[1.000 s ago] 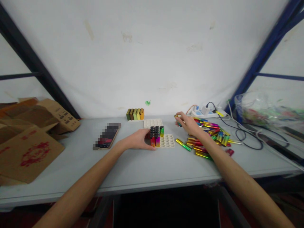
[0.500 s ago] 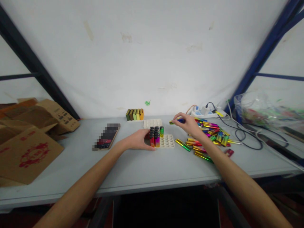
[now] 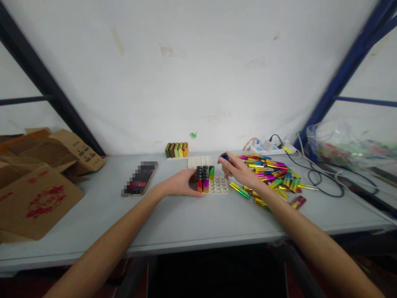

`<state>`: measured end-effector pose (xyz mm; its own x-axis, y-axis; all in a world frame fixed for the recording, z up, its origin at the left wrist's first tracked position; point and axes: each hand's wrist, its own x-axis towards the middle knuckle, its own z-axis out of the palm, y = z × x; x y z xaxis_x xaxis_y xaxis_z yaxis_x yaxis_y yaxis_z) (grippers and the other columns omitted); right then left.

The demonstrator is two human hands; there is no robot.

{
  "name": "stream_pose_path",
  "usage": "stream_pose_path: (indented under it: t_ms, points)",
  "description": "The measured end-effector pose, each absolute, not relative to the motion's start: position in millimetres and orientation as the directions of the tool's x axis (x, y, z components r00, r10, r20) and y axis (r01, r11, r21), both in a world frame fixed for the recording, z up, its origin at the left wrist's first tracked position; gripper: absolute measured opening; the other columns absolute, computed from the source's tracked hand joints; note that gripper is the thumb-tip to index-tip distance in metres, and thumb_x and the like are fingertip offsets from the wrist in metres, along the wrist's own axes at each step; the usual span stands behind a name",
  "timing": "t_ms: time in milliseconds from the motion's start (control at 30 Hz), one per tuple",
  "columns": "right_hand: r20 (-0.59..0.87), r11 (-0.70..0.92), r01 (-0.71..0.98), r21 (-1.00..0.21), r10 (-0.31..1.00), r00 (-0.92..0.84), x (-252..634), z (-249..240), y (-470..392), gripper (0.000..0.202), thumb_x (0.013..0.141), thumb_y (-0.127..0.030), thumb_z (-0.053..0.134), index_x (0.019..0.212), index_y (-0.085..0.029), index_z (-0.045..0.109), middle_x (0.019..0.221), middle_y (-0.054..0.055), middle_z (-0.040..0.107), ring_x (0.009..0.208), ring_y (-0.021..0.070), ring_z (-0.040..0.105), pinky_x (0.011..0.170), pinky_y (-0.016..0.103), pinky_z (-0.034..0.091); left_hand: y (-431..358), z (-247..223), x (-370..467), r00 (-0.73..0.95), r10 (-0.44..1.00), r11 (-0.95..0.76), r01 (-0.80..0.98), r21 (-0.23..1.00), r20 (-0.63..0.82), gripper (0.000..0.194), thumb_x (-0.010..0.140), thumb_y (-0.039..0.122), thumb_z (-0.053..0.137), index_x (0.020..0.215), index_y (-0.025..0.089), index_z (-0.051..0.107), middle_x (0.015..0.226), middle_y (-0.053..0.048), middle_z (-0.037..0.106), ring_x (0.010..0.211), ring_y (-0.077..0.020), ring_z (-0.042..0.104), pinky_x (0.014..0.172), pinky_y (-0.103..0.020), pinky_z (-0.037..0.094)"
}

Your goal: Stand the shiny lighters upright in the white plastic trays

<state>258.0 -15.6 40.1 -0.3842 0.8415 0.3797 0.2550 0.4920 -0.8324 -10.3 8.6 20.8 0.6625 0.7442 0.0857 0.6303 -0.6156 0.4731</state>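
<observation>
My left hand (image 3: pixel 180 183) curves round the left side of several standing lighters (image 3: pixel 205 182), red and purple with black tops, its thumb along their front. They stand in a white tray with round holes (image 3: pixel 221 186), whose right part shows bare holes. A green-yellow lighter (image 3: pixel 211 172) is upright at the tray's back. Just above and right of the tray, my right hand (image 3: pixel 235 169) is closed on a lighter (image 3: pixel 224 156); only its dark top end shows. Beside that hand lies a loose heap of shiny multicoloured lighters (image 3: pixel 274 171).
Behind stand a second white tray (image 3: pixel 200 160) and a block of green, brown and yellow lighters (image 3: pixel 176 150). A phone (image 3: pixel 141 179) and cardboard boxes (image 3: pixel 40 198) are on the left. A power strip (image 3: pixel 269 147), cables and a plastic bag (image 3: pixel 338 142) are on the right.
My right hand has moved left and slightly nearer, from the heap's edge towards the tray. The lighter in it has turned from lying sideways to dark end up. My left hand stays put.
</observation>
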Motion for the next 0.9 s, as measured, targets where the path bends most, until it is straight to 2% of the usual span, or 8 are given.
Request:
stream_pose_path:
  t_ms: [200,367,500,633,733,833,900]
  points:
    - [0.427,0.462,0.416,-0.784,0.886,-0.181,249.5,33.7,-19.5,0.059,0.096,-0.074,0.043,0.067,-0.022,0.043,0.059,-0.003,0.042,0.056,0.0126,0.039,0.052,0.027,0.030,5.6,24.2,-8.1,0.663,0.743,-0.613,0.617,0.494,0.093,0.071,0.065,0.064,0.082,0.115,0.016,0.064,0.114,-0.011,0.072,0.099,-0.0314,0.068,0.085,-0.037,0.053]
    - [0.306,0.360,0.302,-0.883,0.928,-0.211,248.0,30.2,-19.9,0.066,0.098,-0.074,0.031,0.059,-0.022,0.042,0.053,-0.004,0.035,0.049,0.0121,0.033,0.049,0.028,0.025,4.0,26.0,-7.1,0.651,0.756,-0.588,0.633,0.503,0.065,0.070,0.066,0.063,0.082,0.115,0.016,0.064,0.111,-0.011,0.072,0.096,-0.0306,0.068,0.083,-0.037,0.053]
    - [0.224,0.265,0.244,-0.933,0.957,-0.184,244.2,25.2,-15.5,0.059,0.098,-0.064,0.038,0.056,-0.023,0.039,0.049,-0.004,0.033,0.046,0.0123,0.032,0.048,0.028,0.026,3.1,26.9,-6.5,0.643,0.763,-0.579,0.631,0.517,0.069,0.070,0.064,0.061,0.083,0.115,0.017,0.065,0.111,-0.011,0.073,0.098,-0.0310,0.068,0.085,-0.038,0.053]
    - [0.284,0.312,0.332,-0.890,0.950,-0.131,242.1,22.4,-13.5,0.048,0.097,-0.044,0.036,0.054,-0.024,0.036,0.048,-0.002,0.036,0.048,0.0136,0.034,0.051,0.029,0.030,3.3,26.9,-6.7,0.642,0.764,-0.581,0.644,0.498,0.062,0.068,0.065,0.063,0.082,0.112,0.017,0.064,0.111,-0.011,0.073,0.098,-0.0310,0.068,0.084,-0.038,0.053]
    - [0.312,0.345,0.372,-0.862,0.938,-0.147,242.8,22.9,-14.5,0.046,0.097,-0.039,0.035,0.053,-0.024,0.035,0.048,-0.002,0.036,0.048,0.0137,0.035,0.052,0.029,0.031,3.9,26.0,-7.5,0.643,0.763,-0.583,0.643,0.496,0.063,0.067,0.065,0.063,0.082,0.110,0.017,0.063,0.111,-0.011,0.073,0.098,-0.0310,0.069,0.084,-0.036,0.053]
    - [0.252,0.294,0.287,-0.912,0.952,-0.174,243.4,24.5,-15.6,0.050,0.099,-0.048,0.033,0.056,-0.024,0.038,0.049,-0.003,0.035,0.047,0.0131,0.033,0.049,0.028,0.027,4.5,25.0,-8.4,0.660,0.748,-0.599,0.622,0.504,0.075,0.070,0.067,0.063,0.082,0.115,0.016,0.062,0.118,-0.012,0.072,0.105,-0.0323,0.068,0.089,-0.038,0.053]
    - [0.192,0.228,0.183,-0.956,0.962,-0.193,243.3,26.1,-15.9,0.053,0.099,-0.059,0.033,0.064,-0.023,0.048,0.052,-0.005,0.031,0.045,0.0124,0.028,0.046,0.027,0.023,4.8,24.7,-8.7,0.666,0.742,-0.604,0.614,0.509,0.078,0.072,0.068,0.063,0.081,0.119,0.016,0.062,0.123,-0.013,0.070,0.109,-0.0330,0.067,0.091,-0.039,0.052]
